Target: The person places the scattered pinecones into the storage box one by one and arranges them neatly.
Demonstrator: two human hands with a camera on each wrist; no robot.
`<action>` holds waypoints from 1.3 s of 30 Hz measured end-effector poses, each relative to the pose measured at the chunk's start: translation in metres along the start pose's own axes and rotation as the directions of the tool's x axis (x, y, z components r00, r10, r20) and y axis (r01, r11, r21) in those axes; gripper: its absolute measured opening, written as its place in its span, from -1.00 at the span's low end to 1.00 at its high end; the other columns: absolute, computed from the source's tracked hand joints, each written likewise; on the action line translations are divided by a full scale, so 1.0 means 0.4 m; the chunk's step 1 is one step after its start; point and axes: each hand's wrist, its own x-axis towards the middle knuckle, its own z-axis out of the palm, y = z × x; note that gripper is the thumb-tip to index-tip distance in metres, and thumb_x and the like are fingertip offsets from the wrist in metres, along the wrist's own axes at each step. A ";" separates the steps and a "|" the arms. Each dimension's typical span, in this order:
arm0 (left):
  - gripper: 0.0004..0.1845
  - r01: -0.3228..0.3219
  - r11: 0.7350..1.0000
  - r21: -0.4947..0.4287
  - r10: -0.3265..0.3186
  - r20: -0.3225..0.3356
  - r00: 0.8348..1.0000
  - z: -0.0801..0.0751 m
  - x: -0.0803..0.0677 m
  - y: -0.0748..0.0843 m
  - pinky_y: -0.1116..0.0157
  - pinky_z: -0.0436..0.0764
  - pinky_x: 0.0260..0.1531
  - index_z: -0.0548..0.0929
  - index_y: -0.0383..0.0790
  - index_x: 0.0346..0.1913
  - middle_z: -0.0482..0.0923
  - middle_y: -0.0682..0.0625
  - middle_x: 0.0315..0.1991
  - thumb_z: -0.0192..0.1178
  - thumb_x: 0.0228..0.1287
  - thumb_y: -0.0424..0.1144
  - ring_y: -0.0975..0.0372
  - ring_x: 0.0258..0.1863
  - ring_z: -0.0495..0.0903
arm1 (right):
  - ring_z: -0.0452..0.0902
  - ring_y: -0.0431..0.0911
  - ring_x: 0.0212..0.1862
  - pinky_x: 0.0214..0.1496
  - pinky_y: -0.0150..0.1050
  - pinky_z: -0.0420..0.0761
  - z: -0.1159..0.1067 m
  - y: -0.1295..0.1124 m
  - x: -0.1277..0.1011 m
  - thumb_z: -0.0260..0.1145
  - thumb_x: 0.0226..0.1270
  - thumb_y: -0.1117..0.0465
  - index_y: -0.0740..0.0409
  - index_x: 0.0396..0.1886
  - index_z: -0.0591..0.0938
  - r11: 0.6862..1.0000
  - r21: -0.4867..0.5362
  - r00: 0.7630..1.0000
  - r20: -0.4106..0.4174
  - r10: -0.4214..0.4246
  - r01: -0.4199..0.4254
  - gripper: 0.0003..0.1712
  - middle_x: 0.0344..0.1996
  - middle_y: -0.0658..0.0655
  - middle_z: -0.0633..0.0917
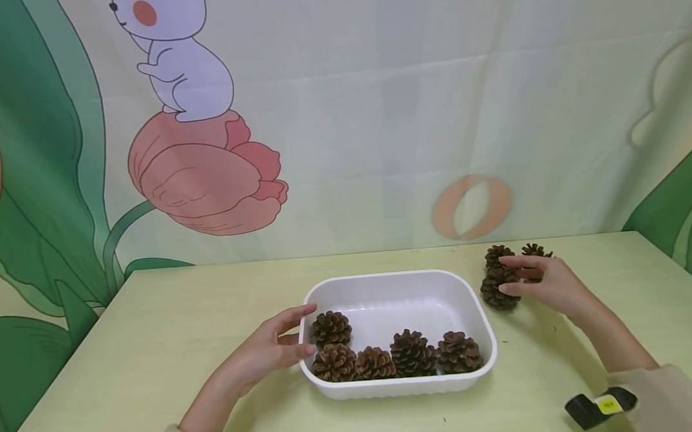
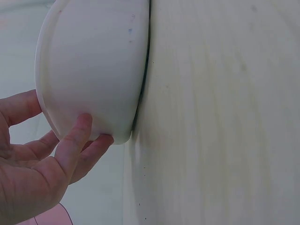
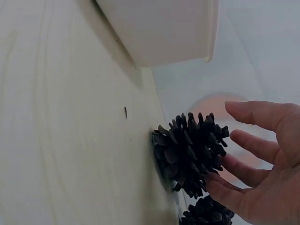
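Note:
A white plastic tub point(image 1: 400, 386) holds several brown pine cones point(image 1: 410, 353) along its near side and left end. My left hand point(image 1: 267, 345) grips the tub's left end, fingertips at the rim and against the outer wall point(image 2: 91, 70). Off the tub's far right corner, my right hand point(image 1: 549, 286) reaches over a small group of loose pine cones. Its fingers are spread beside the nearest pine cone point(image 3: 187, 152), fingertips right at its scales. Another pine cone point(image 3: 207, 213) lies below it in the right wrist view. The hand partly hides the cones behind it.
The pale yellow table point(image 1: 210, 293) ends at a printed cloth backdrop point(image 1: 343, 145). More loose pine cones stand near the back edge, one at the left point(image 1: 498, 256) and one at the right point(image 1: 535, 250). A black strap point(image 1: 600, 406) sits at the right sleeve.

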 end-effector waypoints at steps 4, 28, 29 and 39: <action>-0.27 -0.001 1.000 -0.001 0.001 0.002 1.000 0.000 -0.001 0.001 0.10 0.52 0.04 0.17 -0.22 0.35 0.09 -0.32 0.32 0.23 0.11 -0.33 -0.14 0.22 0.30 | 0.42 0.20 0.06 -0.11 -0.20 0.52 0.006 0.011 0.006 0.32 0.11 -0.03 0.26 0.23 0.36 1.000 -0.008 1.000 0.003 -0.003 0.003 -0.25 0.16 0.42 0.40; -0.28 -0.006 1.000 -0.003 0.006 -0.002 1.000 0.001 -0.002 0.000 0.10 0.51 0.05 0.16 -0.23 0.35 0.07 -0.33 0.32 0.22 0.12 -0.35 -0.16 0.22 0.29 | 0.52 0.22 -0.03 -0.14 -0.26 0.51 0.025 0.031 0.016 0.37 0.07 0.07 0.30 0.15 0.43 0.996 -0.045 0.996 -0.052 -0.074 0.072 -0.33 0.04 0.43 0.50; -0.28 -0.006 1.000 -0.003 0.006 -0.001 1.000 0.001 -0.002 0.000 0.10 0.51 0.05 0.16 -0.23 0.34 0.07 -0.33 0.32 0.22 0.12 -0.35 -0.16 0.22 0.29 | 0.52 0.22 -0.03 -0.14 -0.25 0.51 0.025 0.031 0.016 0.37 0.07 0.07 0.30 0.14 0.44 0.996 -0.051 0.996 -0.056 -0.076 0.073 -0.34 0.03 0.42 0.51; -0.28 -0.006 1.000 0.000 0.006 0.000 1.000 0.002 -0.003 0.001 0.10 0.50 0.05 0.16 -0.23 0.34 0.07 -0.33 0.32 0.22 0.12 -0.34 -0.16 0.22 0.30 | 0.56 0.18 -0.07 -0.25 -0.39 0.53 0.020 0.021 0.013 0.36 0.08 0.10 0.32 0.08 0.49 0.997 -0.026 0.996 -0.054 -0.070 0.069 -0.41 -0.03 0.39 0.56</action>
